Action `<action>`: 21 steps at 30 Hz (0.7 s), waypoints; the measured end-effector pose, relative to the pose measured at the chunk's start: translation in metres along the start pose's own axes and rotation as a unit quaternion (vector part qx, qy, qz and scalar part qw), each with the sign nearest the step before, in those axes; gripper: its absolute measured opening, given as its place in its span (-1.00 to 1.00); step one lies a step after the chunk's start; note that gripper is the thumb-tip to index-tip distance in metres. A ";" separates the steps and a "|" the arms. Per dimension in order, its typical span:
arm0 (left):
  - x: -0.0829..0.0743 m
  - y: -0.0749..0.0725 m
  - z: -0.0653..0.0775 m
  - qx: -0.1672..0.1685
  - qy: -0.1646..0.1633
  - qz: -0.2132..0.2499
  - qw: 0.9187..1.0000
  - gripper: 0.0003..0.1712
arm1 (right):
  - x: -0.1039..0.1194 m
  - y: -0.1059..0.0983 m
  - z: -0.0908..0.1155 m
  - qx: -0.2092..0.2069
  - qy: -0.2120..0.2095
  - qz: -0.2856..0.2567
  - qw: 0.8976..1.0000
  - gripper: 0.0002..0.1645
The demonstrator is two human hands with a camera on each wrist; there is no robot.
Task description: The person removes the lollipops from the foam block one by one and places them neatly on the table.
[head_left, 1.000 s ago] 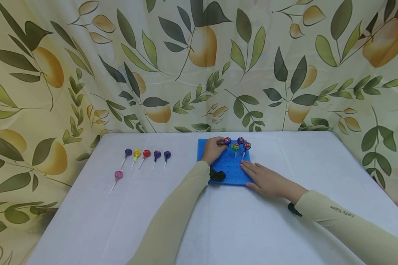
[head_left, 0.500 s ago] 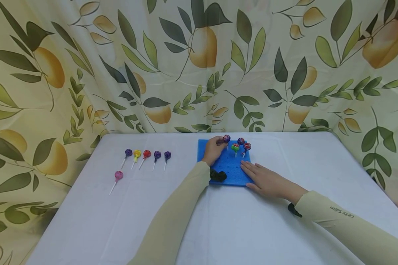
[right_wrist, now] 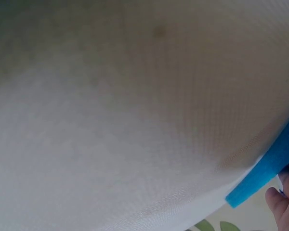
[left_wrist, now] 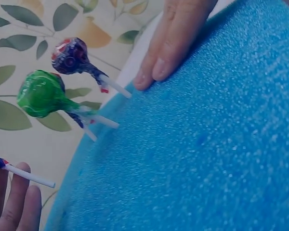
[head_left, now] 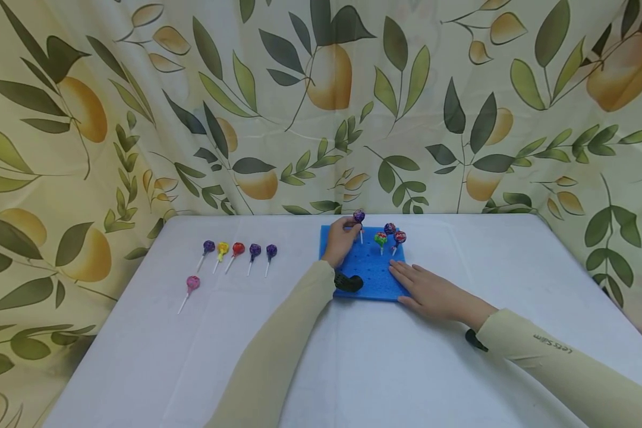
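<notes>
My left hand (head_left: 339,242) pinches a purple-wrapped lollipop (head_left: 359,216) above the back left part of a blue foam board (head_left: 371,279). In the left wrist view, this lollipop's stick (left_wrist: 31,177) points out from the fingers, its tip apart from the foam. Three lollipops stand in the board: a green one (head_left: 380,238), a dark purple-and-red one (head_left: 389,228) and a red-and-purple one (head_left: 400,236). With fingers straight, my right hand (head_left: 430,291) rests on the board's right edge. Small holes show in the foam.
Left of the board lie several lollipops on the white-covered table (head_left: 310,368): purple ones (head_left: 255,249), a yellow one (head_left: 222,248), a red one (head_left: 238,248) and, nearer, a pink one (head_left: 193,283). Behind hangs a fruit-patterned curtain (head_left: 299,148).
My left hand has raised the purple lollipop and shifted it slightly left, and its stick now shows below the fingers. The right hand has stayed on the board's edge.
</notes>
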State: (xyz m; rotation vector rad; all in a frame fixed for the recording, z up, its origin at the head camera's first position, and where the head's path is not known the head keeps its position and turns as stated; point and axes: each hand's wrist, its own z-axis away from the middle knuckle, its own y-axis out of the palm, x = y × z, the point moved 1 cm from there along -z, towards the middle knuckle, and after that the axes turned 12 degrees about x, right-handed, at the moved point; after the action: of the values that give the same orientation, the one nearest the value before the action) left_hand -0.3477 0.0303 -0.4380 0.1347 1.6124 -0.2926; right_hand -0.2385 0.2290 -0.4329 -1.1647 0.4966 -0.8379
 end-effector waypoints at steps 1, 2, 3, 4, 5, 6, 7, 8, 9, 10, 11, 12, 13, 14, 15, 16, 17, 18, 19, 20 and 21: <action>0.000 -0.001 0.000 0.000 0.001 0.012 1.000 -0.73 | 0.000 0.000 0.000 0.000 0.000 -0.001 1.000 -0.17; -0.001 -0.002 0.001 0.001 0.001 0.023 1.000 -0.72 | 0.000 0.000 0.000 0.000 -0.001 -0.002 1.000 -0.17; -0.001 -0.003 0.002 0.003 0.002 0.032 0.999 -0.73 | 0.000 0.000 0.001 -0.001 -0.001 -0.002 1.000 -0.18; -0.002 -0.004 0.002 0.005 0.002 0.039 0.999 -0.72 | 0.001 0.000 0.001 -0.002 -0.001 -0.001 1.000 -0.18; -0.002 -0.006 0.003 0.008 0.002 0.043 0.999 -0.72 | 0.001 0.000 0.001 -0.003 -0.001 -0.002 1.000 -0.18; -0.003 -0.007 0.004 0.011 0.003 0.045 0.999 -0.72 | 0.001 0.000 0.001 -0.004 -0.001 -0.003 1.000 -0.18; -0.004 -0.008 0.006 0.014 0.003 0.047 0.999 -0.72 | 0.001 0.000 0.001 -0.005 -0.002 -0.004 1.000 -0.18; -0.005 -0.010 0.007 0.016 0.002 0.046 0.999 -0.71 | 0.001 0.000 0.001 -0.006 -0.002 -0.004 1.000 -0.18; -0.007 -0.011 0.008 0.018 0.002 0.046 0.999 -0.71 | 0.001 0.000 0.001 -0.008 -0.003 -0.004 1.000 -0.19; -0.008 -0.013 0.010 0.019 0.001 0.045 0.999 -0.70 | 0.001 0.000 0.002 -0.009 -0.003 -0.005 1.000 -0.19; -0.010 -0.014 0.012 0.020 0.000 0.045 0.999 -0.70 | 0.001 0.000 0.002 -0.009 -0.003 -0.005 1.000 -0.19; -0.012 -0.016 0.013 0.021 0.000 0.045 0.999 -0.70 | 0.001 0.000 0.002 -0.009 -0.003 -0.005 1.000 -0.19; -0.014 -0.018 0.015 0.021 -0.002 0.042 0.999 -0.69 | 0.001 0.001 0.002 -0.009 -0.002 -0.004 1.000 -0.19; -0.015 -0.019 0.017 0.022 -0.001 0.041 0.999 -0.69 | 0.001 0.001 0.002 -0.008 -0.001 -0.003 1.000 -0.18; -0.017 -0.021 0.018 0.023 -0.001 0.041 0.999 -0.69 | 0.001 0.001 0.002 -0.008 -0.001 -0.003 1.000 -0.18; -0.018 -0.023 0.020 0.024 -0.002 0.041 0.999 -0.69 | 0.001 0.001 0.002 -0.007 0.001 -0.002 1.000 -0.18; -0.019 -0.025 0.021 0.025 -0.003 0.042 0.999 -0.69 | 0.001 0.001 0.002 -0.007 0.002 -0.001 1.000 -0.18; -0.021 -0.027 0.023 0.026 -0.004 0.040 0.999 -0.69 | 0.002 0.001 0.002 -0.008 0.003 0.000 1.000 -0.18; -0.022 -0.029 0.025 0.027 -0.005 0.040 0.999 -0.70 | 0.002 0.000 0.002 -0.009 0.003 0.000 1.000 -0.18; -0.023 -0.031 0.027 0.027 -0.007 0.039 0.999 -0.69 | 0.002 0.000 0.002 -0.009 0.003 0.000 1.000 -0.18; -0.024 -0.034 0.029 0.027 -0.011 0.037 0.999 -0.69 | 0.002 0.000 0.002 -0.010 0.003 0.000 1.000 -0.18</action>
State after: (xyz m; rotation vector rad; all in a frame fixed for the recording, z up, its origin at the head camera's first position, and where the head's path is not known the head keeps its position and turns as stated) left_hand -0.3276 -0.0079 -0.4120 0.2310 1.5756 -0.2806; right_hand -0.2355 0.2284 -0.4317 -1.1814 0.5107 -0.8383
